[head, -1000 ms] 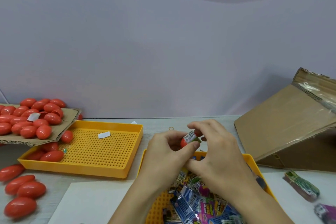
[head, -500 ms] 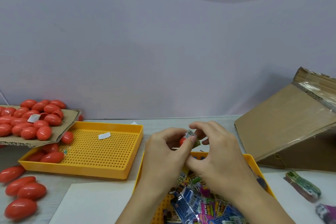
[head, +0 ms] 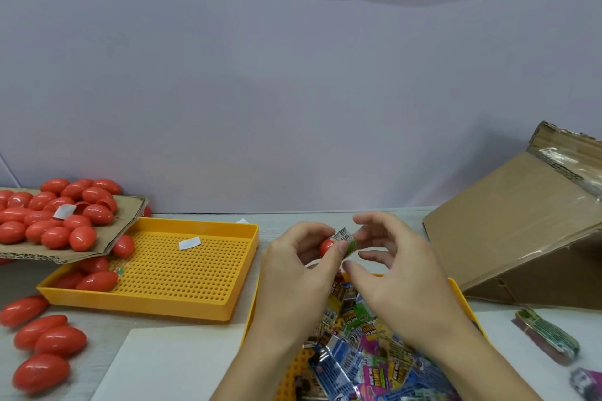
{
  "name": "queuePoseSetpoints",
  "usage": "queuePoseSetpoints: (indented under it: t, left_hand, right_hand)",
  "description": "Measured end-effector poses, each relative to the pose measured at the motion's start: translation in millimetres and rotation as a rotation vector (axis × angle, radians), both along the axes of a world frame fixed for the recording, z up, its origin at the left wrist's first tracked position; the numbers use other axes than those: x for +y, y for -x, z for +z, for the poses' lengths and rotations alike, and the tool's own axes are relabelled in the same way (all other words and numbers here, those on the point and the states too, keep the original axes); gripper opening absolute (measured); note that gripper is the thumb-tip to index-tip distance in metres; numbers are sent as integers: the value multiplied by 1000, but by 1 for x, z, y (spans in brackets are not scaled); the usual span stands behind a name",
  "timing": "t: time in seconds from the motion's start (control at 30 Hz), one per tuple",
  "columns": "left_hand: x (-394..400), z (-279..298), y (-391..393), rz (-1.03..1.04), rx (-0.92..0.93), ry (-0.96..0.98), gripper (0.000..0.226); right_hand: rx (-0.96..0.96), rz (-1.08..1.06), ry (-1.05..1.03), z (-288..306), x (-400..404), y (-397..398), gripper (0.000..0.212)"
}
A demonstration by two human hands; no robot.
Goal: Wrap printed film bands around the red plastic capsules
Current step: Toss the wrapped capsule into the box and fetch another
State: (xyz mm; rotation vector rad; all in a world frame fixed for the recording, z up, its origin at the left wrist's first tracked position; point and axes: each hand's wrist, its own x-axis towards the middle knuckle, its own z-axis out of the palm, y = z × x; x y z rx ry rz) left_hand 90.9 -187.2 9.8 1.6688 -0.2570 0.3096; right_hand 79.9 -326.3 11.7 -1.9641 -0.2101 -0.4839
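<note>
Closest to you, at the bottom edge, a yellow tray [head: 462, 296] holds a heap of printed film bands [head: 365, 355], kept right under your wrists, likely so the next one is a short reach away. Just above that heap your left hand [head: 293, 273] pinches a red capsule [head: 326, 246] between thumb and fingers, steadying it in the air, with a printed band [head: 344, 238] partly round its right end. Your right hand [head: 394, 270] is beside it with its fingers loosely spread, close to the band; whether the fingertips touch the film I cannot tell. The band looks only partly seated, so this reads as the fitting step on one capsule. To your left, loose capsules [head: 42, 345] lie on the table [head: 81, 325], and beyond them a second perforated yellow tray [head: 182, 270] carries a few more at its left end. Farther left, a cardboard sheet [head: 127, 221] piled with bare capsules overhangs that tray, probably your supply. On the far right a tilted cardboard box [head: 508, 225] rests on the table.
</note>
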Motion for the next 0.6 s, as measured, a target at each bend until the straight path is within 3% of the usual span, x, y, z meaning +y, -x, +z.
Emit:
queuePoseSetpoints:
  t: [0.13,0.6]
  left_hand:
    - [1,0,1,-27,-26,-61,16]
    - [2,0,1,-63,-21,-174,22]
  right_hand:
    - [71,36,-186,6,-9,-2,11]
    - [190,37,-368,5,-13,-5,15]
